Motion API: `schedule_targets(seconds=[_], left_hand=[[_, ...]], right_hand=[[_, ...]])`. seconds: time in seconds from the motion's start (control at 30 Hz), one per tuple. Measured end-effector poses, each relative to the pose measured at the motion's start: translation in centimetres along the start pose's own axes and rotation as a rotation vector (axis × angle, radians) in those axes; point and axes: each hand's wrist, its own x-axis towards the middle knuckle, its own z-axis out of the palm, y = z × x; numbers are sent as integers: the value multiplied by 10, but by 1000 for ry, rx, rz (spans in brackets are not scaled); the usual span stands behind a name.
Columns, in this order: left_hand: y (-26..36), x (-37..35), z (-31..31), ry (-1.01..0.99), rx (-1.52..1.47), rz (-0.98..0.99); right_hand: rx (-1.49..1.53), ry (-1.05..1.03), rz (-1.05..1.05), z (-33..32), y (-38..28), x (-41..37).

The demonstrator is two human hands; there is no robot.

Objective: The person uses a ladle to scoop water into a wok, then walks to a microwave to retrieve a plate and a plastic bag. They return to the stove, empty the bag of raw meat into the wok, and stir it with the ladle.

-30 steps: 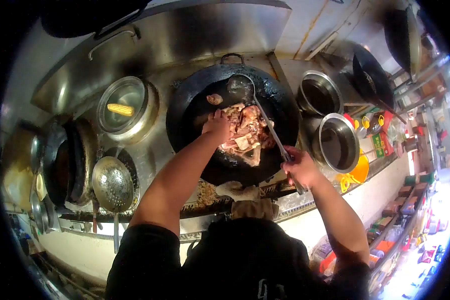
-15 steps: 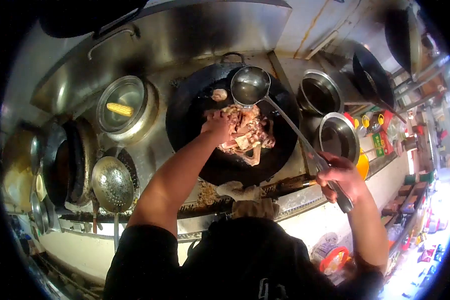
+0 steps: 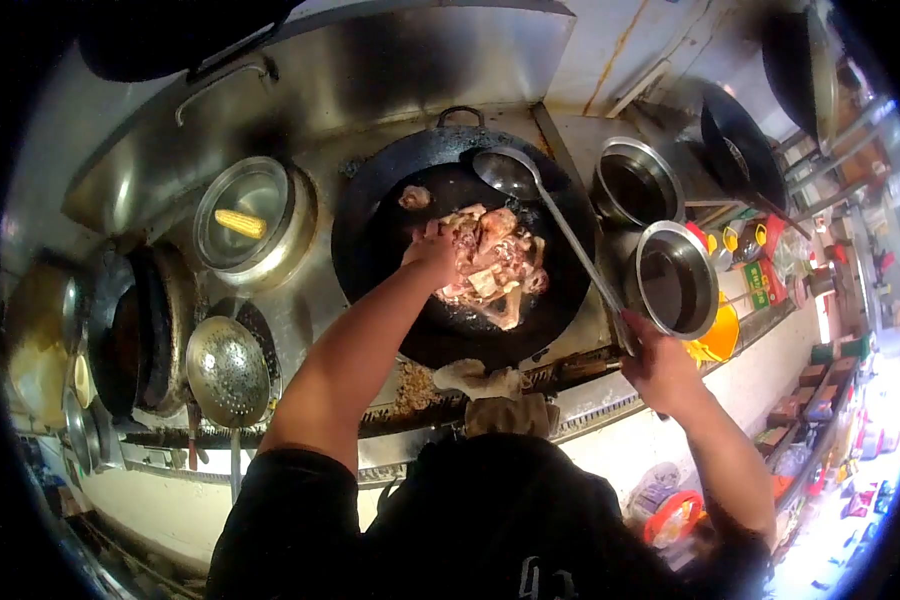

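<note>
Wok [image 3: 365,200], one, large and dark: set into the worktop [image 3: 322,150], its loop handle at the far side. In it we find the meat [image 3: 495,255], bony pieces heaped in the middle, and one loose piece [image 3: 414,197] apart from the heap, toward the far left.

Left hand [image 3: 430,255]: on the left side of the heap, palm down, fingers bent over the meat. Whether they grip a piece or only press on it, we cannot tell.

Right hand [image 3: 662,372]: closed around the handle of the ladle [image 3: 582,252]. The handle slants over the right side of the wok; the bowl is over the far part, beyond the heap. Whether it touches the metal, we cannot tell.

Step in hand, in our judgement: handling the meat in the wok, bare fingers at the heap, ladle held clear of it. Any further move calls, we judge, for a firm right grip and a ladle path kept off the left fingers; shifting the meat calls for care with the bony edges.

Nearby: two metal bowls [image 3: 635,185] to the right; corn [image 3: 240,223] in a round pan [image 3: 206,240] and a strainer [image 3: 227,370] to the left.
</note>
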Motion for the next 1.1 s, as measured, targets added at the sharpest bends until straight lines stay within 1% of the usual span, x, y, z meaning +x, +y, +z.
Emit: schedule_targets(seconds=[0.03, 0.07, 0.1, 0.13, 0.17, 0.23, 0.27, 0.3, 0.37, 0.4, 0.43, 0.5, 0.53, 0.57, 0.63, 0.7, 0.77, 0.83, 0.9, 0.97, 1.03, 1.07, 1.1], left_hand=[[7, -14, -20, -40, 63, 55], [11, -21, -33, -78, 127, 107], [10, -18, -30, -73, 129, 107], [9, -14, -24, -82, 60, 44], [6, -10, -18, -91, -10, -20], [3, -4, -10, -96, -4, -27], [3, -3, -9, -102, 3, -29], [2, -2, -7, -101, 4, -32], [1, -2, -4, -39, 33, -3], [0, -1, -4, -39, 35, -3], [-1, -3, -6, -59, 3, 6], [-3, -3, -7, -80, -32, 12], [-3, -3, -6, -68, -38, 18], [-2, -5, -7, -56, -44, 24], [1, -10, -16, -84, -46, 6], [2, -11, -18, -110, -46, -9], [-1, -9, -12, -72, -59, -2], [0, -7, -10, -88, -46, -7], [-3, -4, -4, -102, -34, -19], [-8, -4, 3, 17, -151, 69], [-4, -4, 1, -15, -106, 40], [-2, -5, -2, -47, -60, 14], [-2, -5, -2, -47, -60, 14]], right_hand=[[-80, 16, 28, 7, -1, 10], [-80, 22, 27, 20, 8, 22], [-167, -7, 46, 37, 19, 37], [-253, -39, 63, 42, 15, 46], [-253, -39, 57, 44, 12, 53], [361, -132, 130, 49, 0, 65], [610, -177, 158, 62, 9, 76], [612, -179, 155, 64, 13, 81], [1158, -272, 299, 57, 7, 94], [1322, -281, 361, 51, 5, 94], [1322, -282, 361, 48, 5, 93], [1549, -393, 396, 41, 10, 92], [1582, -428, 388, 37, 13, 90], [1581, -430, 390, 28, 8, 83], [1436, -337, 420, 4, -3, 63], [1445, -357, 390, -12, -8, 48], [1270, -279, 343, -27, -17, 33], [1272, -266, 362, -37, -23, 21], [1118, -205, 388, -39, -28, 11], [1123, -232, 352, -39, -23, 3], [905, -225, 265, -41, -22, -4], [767, -277, 269, -44, -20, -5], [767, -277, 269, -40, -18, -5]])
